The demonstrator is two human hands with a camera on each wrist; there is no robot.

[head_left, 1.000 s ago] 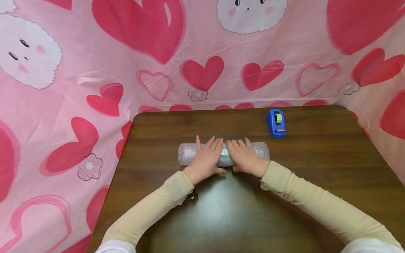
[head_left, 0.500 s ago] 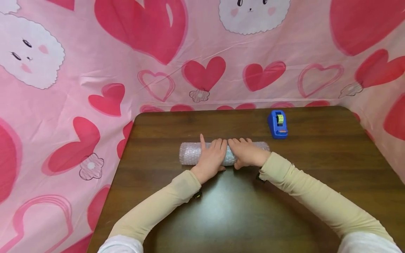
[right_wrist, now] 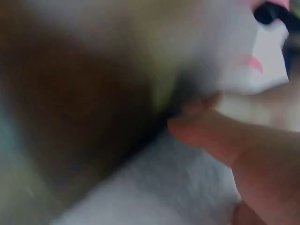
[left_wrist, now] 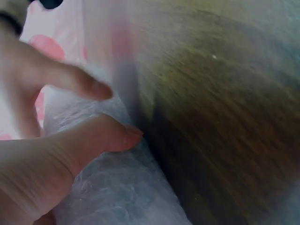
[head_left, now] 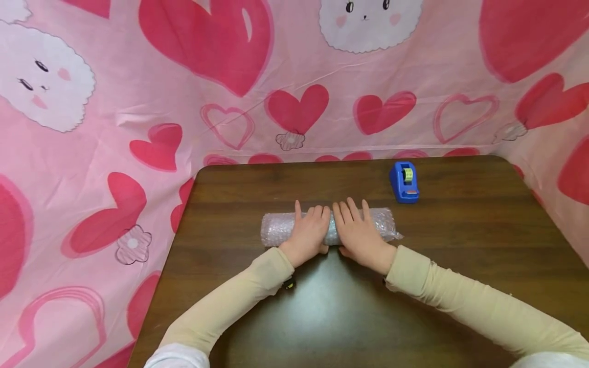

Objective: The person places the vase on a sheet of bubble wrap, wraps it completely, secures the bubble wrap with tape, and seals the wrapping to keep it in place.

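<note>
A bubble-wrap roll (head_left: 277, 228) lies crosswise on the brown table, a bluish tint showing through its middle. My left hand (head_left: 307, 231) grips it left of the middle; the fingers bend over its far side, and in the left wrist view the thumb (left_wrist: 105, 133) lies against the wrap. Just to the right, my right hand (head_left: 361, 236) rests across the top with its fingers stretched out and its thumb at the near side. The right wrist view is blurred; the right thumb (right_wrist: 201, 133) shows there beside the wrap. A loose corner of wrap sticks out at the right end.
A blue tape dispenser (head_left: 405, 182) with a roll of tape stands behind and right of the wrap. The wooden table (head_left: 299, 312) reaches back to a pink heart-patterned cloth (head_left: 221, 61) hanging at the back and sides.
My right hand's fingers, bent over the roll half a second ago, are now straighter. The loose corner has come into view at the right end. My left hand moved slightly right along the roll.
</note>
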